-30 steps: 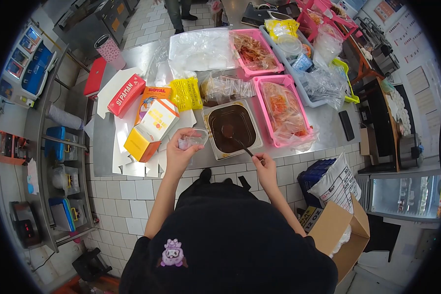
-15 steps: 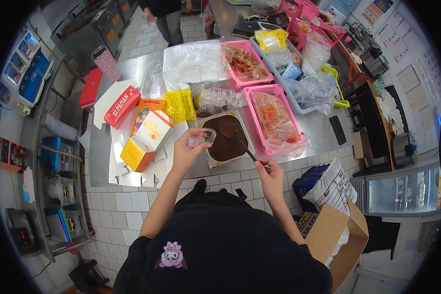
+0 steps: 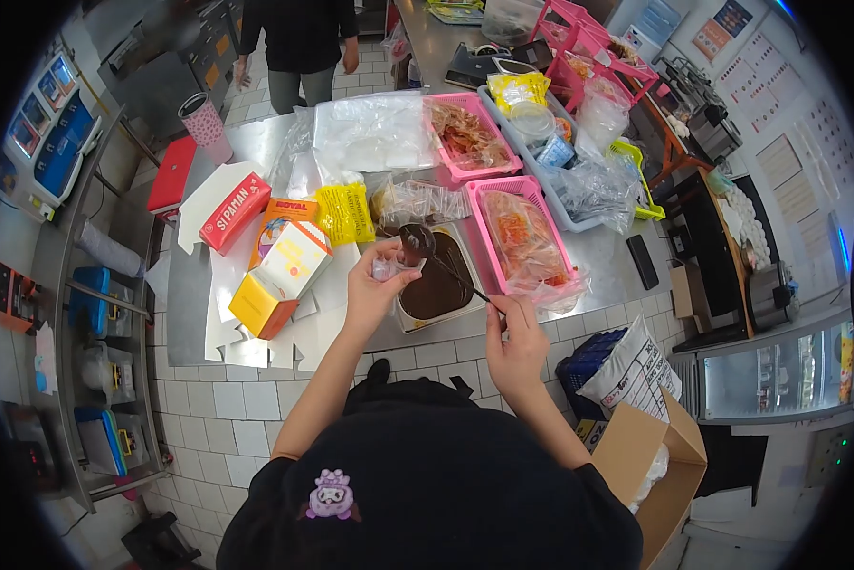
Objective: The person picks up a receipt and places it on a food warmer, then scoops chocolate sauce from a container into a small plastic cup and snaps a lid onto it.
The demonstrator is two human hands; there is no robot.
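Observation:
My left hand (image 3: pixel 370 296) is closed around a small clear plastic bag (image 3: pixel 382 270), its mouth held open at the top. In my right hand (image 3: pixel 515 344) is the thin dark handle of a ladle (image 3: pixel 467 284). The ladle's bowl, coated dark brown, is tipped at the bag's mouth; whether sauce is flowing in I cannot tell. Below and to the right sits a square tub (image 3: pixel 425 324) of dark brown sauce (image 3: pixel 436 293). Behind the tub lies a pile of clear plastic bags (image 3: pixel 427 201), some with something brown inside.
Two pink baskets (image 3: pixel 571 249) of bagged food stand at the right, beside a grey-blue crate (image 3: pixel 579 220). Left are a yellow packet (image 3: pixel 345 213), a red-and-white box (image 3: pixel 234 211) and folded cartons (image 3: pixel 267 302). Another person (image 3: pixel 299 47) stands beyond the table.
The ladle has risen out of the sauce and moved left to the bag in my left hand. My right hand has shifted slightly. The person beyond the table shows more fully.

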